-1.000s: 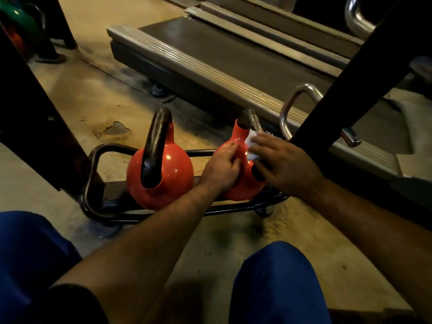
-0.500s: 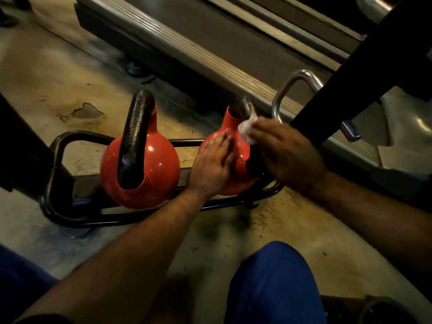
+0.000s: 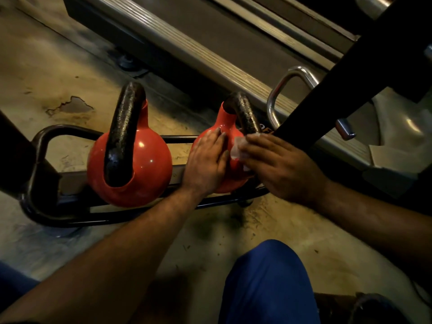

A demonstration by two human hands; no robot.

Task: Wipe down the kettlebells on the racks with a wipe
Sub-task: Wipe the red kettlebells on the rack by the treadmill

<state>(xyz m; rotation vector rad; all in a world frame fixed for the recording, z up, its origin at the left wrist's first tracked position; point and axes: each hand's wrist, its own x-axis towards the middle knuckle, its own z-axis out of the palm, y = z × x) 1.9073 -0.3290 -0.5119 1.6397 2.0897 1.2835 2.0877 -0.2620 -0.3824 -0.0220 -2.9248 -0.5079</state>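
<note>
There is a single view, from the person's head. It looks forward and steeply down, wide-angled, close over both forearms. The low rack point(image 3: 70, 220) on the floor crosses mid-frame, a blue-clad knee point(image 3: 268, 281) fills the bottom edge, and a treadmill deck point(image 3: 210, 36) spans the top.

No legible text, labels or numbers anywhere.
</note>
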